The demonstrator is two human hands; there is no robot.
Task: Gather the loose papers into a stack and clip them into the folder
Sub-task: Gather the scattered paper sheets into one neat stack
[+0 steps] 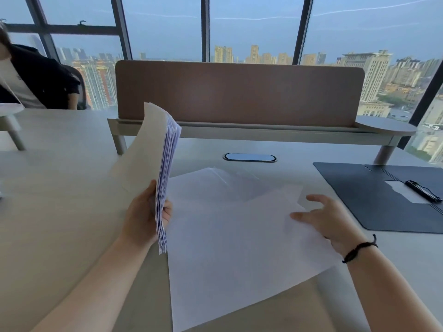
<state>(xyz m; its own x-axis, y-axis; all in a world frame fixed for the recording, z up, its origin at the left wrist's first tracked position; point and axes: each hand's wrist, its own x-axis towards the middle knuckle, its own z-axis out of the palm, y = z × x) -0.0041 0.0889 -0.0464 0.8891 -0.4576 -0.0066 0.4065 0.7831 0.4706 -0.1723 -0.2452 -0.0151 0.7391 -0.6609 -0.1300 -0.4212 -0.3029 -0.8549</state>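
Observation:
My left hand (146, 212) grips a thick stack of white papers (155, 149), held on edge and tilted up to the left above the desk. Several loose white sheets (230, 231) lie overlapping flat on the desk in front of me. My right hand (328, 219) rests on the right edge of the top loose sheet, fingers spread and pressing on it. A dark folder (374, 200) lies open at the right, with a black metal clip (423, 190) on its inner face.
A brown divider panel (239, 92) on a raised shelf (263, 133) runs across the back of the desk. An oval cable port (249, 157) sits behind the sheets. A person in a dark jacket (31, 75) sits at the far left. Windows lie beyond.

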